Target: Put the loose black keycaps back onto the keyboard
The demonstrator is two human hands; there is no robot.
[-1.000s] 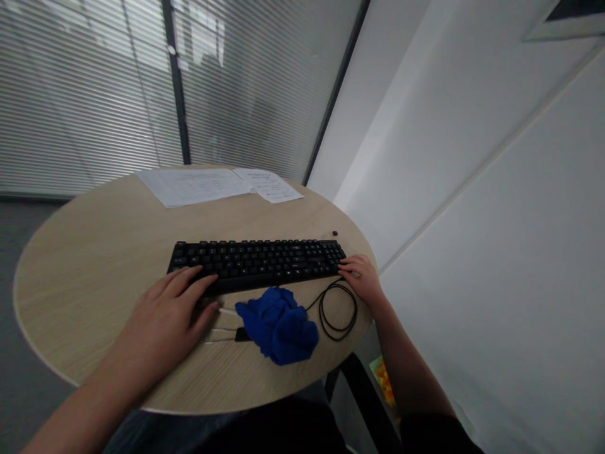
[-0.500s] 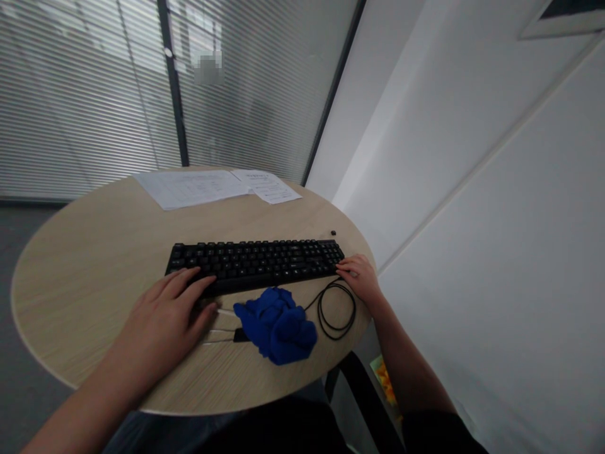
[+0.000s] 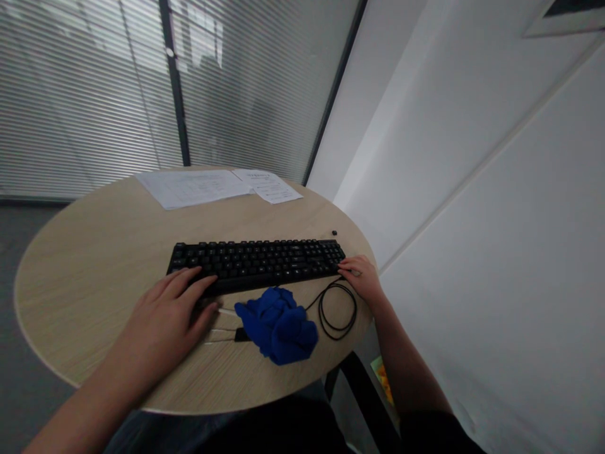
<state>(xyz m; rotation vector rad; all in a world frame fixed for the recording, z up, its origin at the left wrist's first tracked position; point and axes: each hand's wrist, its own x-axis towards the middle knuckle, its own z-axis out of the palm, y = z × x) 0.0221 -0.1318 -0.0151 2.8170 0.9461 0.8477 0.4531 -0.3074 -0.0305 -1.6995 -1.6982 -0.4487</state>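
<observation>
A black keyboard (image 3: 265,261) lies across the round table. My left hand (image 3: 165,302) rests over its front left corner, fingers stretched out and apart on the keys, thumb off the front edge. At the front right corner, my right hand (image 3: 362,277) has its fingers closed on the keyboard's end; a thin light piece shows by them, too small to name. A crumpled blue cloth (image 3: 278,325) sits just in front of the keyboard. From under it pokes a black-handled tool (image 3: 242,335) with two thin wires, like a keycap puller, and a white stick (image 3: 227,311).
The keyboard's coiled cable (image 3: 354,315) lies near my right wrist. A small black keycap-like piece (image 3: 334,232) is behind the keyboard's right end. Printed papers (image 3: 198,189) lie at the table's (image 3: 94,252) far edge. A white wall (image 3: 472,252) stands close on the right.
</observation>
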